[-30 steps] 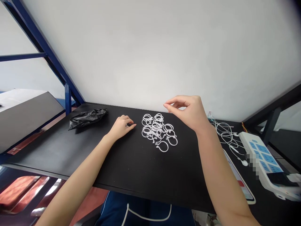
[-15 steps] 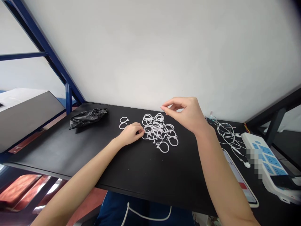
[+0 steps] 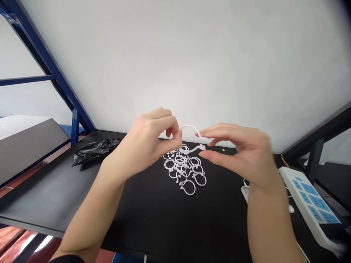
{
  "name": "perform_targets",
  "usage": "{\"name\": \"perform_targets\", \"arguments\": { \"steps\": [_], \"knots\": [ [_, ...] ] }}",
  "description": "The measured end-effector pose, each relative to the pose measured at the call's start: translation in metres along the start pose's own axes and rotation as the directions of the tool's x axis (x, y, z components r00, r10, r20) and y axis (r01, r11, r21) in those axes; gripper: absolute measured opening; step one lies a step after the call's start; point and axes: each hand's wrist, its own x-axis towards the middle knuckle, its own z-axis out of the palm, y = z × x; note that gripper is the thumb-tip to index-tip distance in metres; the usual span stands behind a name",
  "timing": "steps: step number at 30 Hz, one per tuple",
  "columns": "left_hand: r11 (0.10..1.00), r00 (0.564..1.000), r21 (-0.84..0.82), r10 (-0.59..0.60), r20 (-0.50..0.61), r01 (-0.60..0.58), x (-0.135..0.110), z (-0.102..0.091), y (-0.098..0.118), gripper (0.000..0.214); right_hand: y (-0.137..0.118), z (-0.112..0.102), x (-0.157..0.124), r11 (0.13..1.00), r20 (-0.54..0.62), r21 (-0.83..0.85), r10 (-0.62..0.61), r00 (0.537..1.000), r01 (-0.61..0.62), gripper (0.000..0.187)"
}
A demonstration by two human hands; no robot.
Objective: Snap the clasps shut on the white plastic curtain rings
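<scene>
My left hand is closed, thumb and fingertips pinching one side of a white plastic ring held up above the table. The ring stands open at its right side, with a small clasp on the lower end. My right hand has its fingertips at the upper end and its thumb at the clasp, the two ends between them. Below, a pile of similar white rings lies on the black table. My left hand and wrist cover part of the tabletop.
A crumpled black plastic bag lies at the left. To the right are a white power strip with blue sockets and a phone partly behind my right arm. The white wall rises behind the table; a blue metal frame stands left.
Both hands have come together above the pile, my left hand rising from it with a ring. My right hand has moved lower, to the ring's open ends. The view has shifted slightly.
</scene>
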Motion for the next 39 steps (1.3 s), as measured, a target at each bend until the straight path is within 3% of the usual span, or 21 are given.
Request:
{"name": "perform_targets", "arguments": {
  "steps": [4,10,14,21,26,32,33,37,39],
  "knots": [
    [0.994,0.998,0.095,0.057,-0.040,-0.053,-0.005,-0.001,0.010,0.017,-0.020,-0.010,-0.006,0.987,-0.102,-0.129,-0.108,0.989,0.094,0.036],
    [0.990,0.989,0.100,0.111,-0.095,-0.101,-0.005,0.009,0.009,0.019,-0.026,-0.011,-0.003,0.960,-0.026,-0.258,-0.119,0.993,0.108,0.022],
    [0.989,0.974,0.097,0.131,-0.184,-0.115,-0.004,0.009,0.013,0.020,-0.024,-0.010,-0.004,0.964,-0.084,-0.246,-0.122,0.989,0.098,0.022],
    [0.991,0.965,0.065,0.130,-0.228,-0.118,-0.004,0.011,0.015,0.021,-0.026,-0.005,-0.007,0.946,-0.235,-0.325,-0.079,0.969,-0.001,0.016],
    [0.996,0.962,-0.029,0.068,-0.265,-0.079,-0.004,0.012,0.017,0.020,-0.023,-0.005,-0.010,0.956,-0.333,-0.294,-0.115,0.936,0.013,0.027],
    [0.948,0.984,-0.311,0.019,-0.177,-0.074,-0.007,0.009,0.009,0.019,-0.019,-0.004,-0.006,0.979,-0.333,-0.182,-0.146,0.932,0.088,0.035],
    [0.938,0.987,-0.338,0.019,-0.158,-0.072,-0.007,0.009,0.008,0.022,-0.019,-0.004,-0.005,0.981,-0.326,-0.175,-0.141,0.935,0.087,0.033],
    [0.946,0.992,-0.313,0.051,-0.119,-0.086,-0.010,0.015,0.011,0.071,-0.022,-0.002,-0.002,0.985,-0.275,-0.133,-0.139,0.951,0.105,0.026],
    [0.951,0.989,-0.287,0.080,-0.120,-0.112,-0.010,0.019,0.014,0.070,-0.021,-0.002,-0.001,0.983,-0.262,-0.121,-0.166,0.950,0.139,0.028]
  ]
}}
